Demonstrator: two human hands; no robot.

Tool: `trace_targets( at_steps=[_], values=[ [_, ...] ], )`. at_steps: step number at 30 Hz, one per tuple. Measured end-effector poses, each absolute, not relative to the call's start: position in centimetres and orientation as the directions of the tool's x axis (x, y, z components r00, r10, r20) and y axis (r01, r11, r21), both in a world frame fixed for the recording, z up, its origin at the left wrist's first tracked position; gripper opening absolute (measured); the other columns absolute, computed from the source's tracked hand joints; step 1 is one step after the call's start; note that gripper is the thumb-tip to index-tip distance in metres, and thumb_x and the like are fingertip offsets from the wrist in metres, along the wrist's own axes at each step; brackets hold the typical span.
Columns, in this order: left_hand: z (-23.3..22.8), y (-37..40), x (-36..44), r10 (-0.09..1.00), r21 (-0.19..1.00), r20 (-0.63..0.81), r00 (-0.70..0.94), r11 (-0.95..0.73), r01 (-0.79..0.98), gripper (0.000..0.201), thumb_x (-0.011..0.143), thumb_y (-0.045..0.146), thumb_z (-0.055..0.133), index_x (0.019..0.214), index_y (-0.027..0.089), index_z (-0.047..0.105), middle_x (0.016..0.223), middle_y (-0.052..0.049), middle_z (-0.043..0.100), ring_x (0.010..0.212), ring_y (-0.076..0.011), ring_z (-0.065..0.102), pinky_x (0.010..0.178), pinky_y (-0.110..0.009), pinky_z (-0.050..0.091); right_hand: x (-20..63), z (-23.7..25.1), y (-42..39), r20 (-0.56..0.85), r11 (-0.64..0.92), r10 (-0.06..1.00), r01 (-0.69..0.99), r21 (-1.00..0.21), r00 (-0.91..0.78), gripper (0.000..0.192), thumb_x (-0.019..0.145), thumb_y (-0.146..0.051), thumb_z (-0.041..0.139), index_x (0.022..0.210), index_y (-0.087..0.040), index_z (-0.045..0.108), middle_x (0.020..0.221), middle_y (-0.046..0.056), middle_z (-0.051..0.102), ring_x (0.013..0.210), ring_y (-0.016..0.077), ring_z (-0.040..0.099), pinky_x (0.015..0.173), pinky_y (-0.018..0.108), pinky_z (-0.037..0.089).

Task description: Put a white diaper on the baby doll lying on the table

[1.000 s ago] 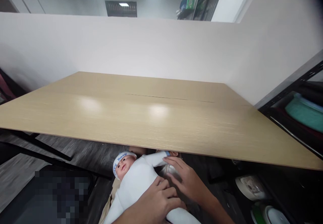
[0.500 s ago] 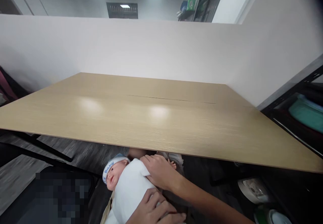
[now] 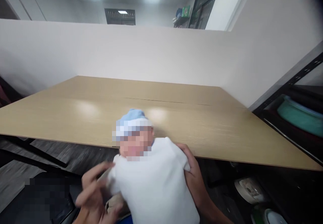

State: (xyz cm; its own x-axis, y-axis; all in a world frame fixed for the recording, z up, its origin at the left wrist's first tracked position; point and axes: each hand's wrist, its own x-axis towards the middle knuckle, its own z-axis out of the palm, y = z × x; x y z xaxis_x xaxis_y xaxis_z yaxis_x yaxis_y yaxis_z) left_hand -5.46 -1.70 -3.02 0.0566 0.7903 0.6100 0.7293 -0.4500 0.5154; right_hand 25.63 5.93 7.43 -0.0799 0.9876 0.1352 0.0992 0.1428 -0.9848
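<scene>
White-suited doll (image 3: 153, 180) between both hands, right hand (image 3: 193, 177) fingers clamped on it, left hand (image 3: 94, 197) fingers apart.

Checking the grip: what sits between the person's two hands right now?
In the head view, the doll's white-clad body fills the gap between the left hand and the right hand.

Right hand (image 3: 193, 173) curled in a grip, arm raised; left hand (image 3: 94, 193) blurred, fingers (image 3: 97, 170) spread
</scene>
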Motion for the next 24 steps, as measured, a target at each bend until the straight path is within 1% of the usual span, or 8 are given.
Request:
trace_targets(
  at_steps=[1,3,5,8,11,15,18,24],
  values=[
    [-1.8,-0.1,-5.4,0.817,0.558,0.574,0.066,-0.448,0.698,0.093,0.082,0.042,0.081,0.156,0.054,0.026,0.156,-0.01,0.051,0.137,-0.0427,0.059,0.1,-0.067,0.059,26.0,7.4,6.5,0.107,0.109,0.994,0.061,-0.992,-0.027,0.044,0.077,-0.024,0.063,0.121,-0.027,0.068,0.121,0.003,0.076,0.111,0.026,0.069,0.092,0.034,0.055],
    [0.7,3.3,-4.8,0.914,0.691,0.391,0.107,-0.368,0.622,0.075,0.093,0.042,0.075,0.152,0.039,0.029,0.15,-0.013,0.057,0.131,-0.0367,0.065,0.104,-0.058,0.059,26.5,7.2,7.9,0.032,0.032,0.998,0.008,-0.999,0.048,0.046,0.078,-0.031,0.065,0.124,-0.027,0.066,0.124,0.004,0.075,0.111,0.0281,0.069,0.092,0.037,0.057],
    [2.9,6.5,-4.2,0.961,0.778,0.219,0.17,-0.278,0.564,0.07,0.099,0.05,0.071,0.152,0.034,0.027,0.138,-0.012,0.065,0.12,-0.0318,0.071,0.1,-0.05,0.059,27.0,6.9,9.5,-0.042,-0.042,0.996,-0.01,-0.999,0.078,0.048,0.079,-0.039,0.067,0.126,-0.028,0.064,0.125,0.005,0.076,0.11,0.0296,0.071,0.089,0.039,0.058],
    [5.3,10.8,-3.7,0.939,0.803,0.075,0.336,-0.256,0.538,0.067,0.097,0.057,0.072,0.149,0.031,0.038,0.137,-0.01,0.068,0.122,-0.0313,0.069,0.101,-0.045,0.056,28.5,6.6,11.9,-0.065,-0.068,0.996,0.051,-0.996,0.057,0.045,0.084,-0.046,0.067,0.125,-0.028,0.063,0.126,0.006,0.077,0.107,0.0302,0.072,0.083,0.038,0.059],
    [6.4,13.9,-3.9,0.897,0.8,0.039,0.44,-0.292,0.524,0.074,0.088,0.057,0.081,0.146,0.029,0.045,0.139,-0.01,0.069,0.122,-0.0324,0.069,0.099,-0.041,0.055,31.1,7.2,13.8,0.031,0.037,0.999,0.337,-0.941,-0.026,0.036,0.086,-0.041,0.065,0.119,-0.027,0.067,0.119,0.006,0.079,0.103,0.0299,0.073,0.082,0.037,0.057],
    [6.5,16.1,-3.8,0.86,0.75,0.021,0.51,-0.351,0.561,0.077,0.082,0.052,0.085,0.145,0.027,0.049,0.138,-0.012,0.071,0.119,-0.0349,0.071,0.097,-0.042,0.055,34.8,8.6,15.3,0.034,0.187,0.976,0.754,-0.63,-0.213,0.027,0.091,-0.044,0.067,0.113,-0.028,0.073,0.113,0.005,0.081,0.1,0.0309,0.073,0.082,0.037,0.052],
    [6.1,16.7,-3.4,0.846,0.699,0.014,0.533,-0.39,0.6,0.075,0.082,0.051,0.082,0.146,0.027,0.05,0.142,-0.012,0.07,0.12,-0.0356,0.07,0.096,-0.042,0.054,36.3,8.7,15.7,0.009,0.234,0.963,0.822,-0.519,-0.269,0.028,0.097,-0.049,0.063,0.112,-0.028,0.074,0.115,0.007,0.08,0.102,0.031,0.073,0.084,0.038,0.052],
    [5.0,15.8,-4.0,0.879,0.578,0.023,0.477,-0.401,0.711,0.06,0.088,0.052,0.075,0.137,0.026,0.054,0.127,-0.009,0.076,0.105,-0.0324,0.073,0.081,-0.037,0.051,38.4,5.9,15.1,0.099,0.245,0.969,0.833,-0.495,-0.226,0.038,0.097,-0.061,0.062,0.112,-0.027,0.073,0.113,0.008,0.079,0.103,0.0329,0.072,0.085,0.042,0.054]
  ],
)
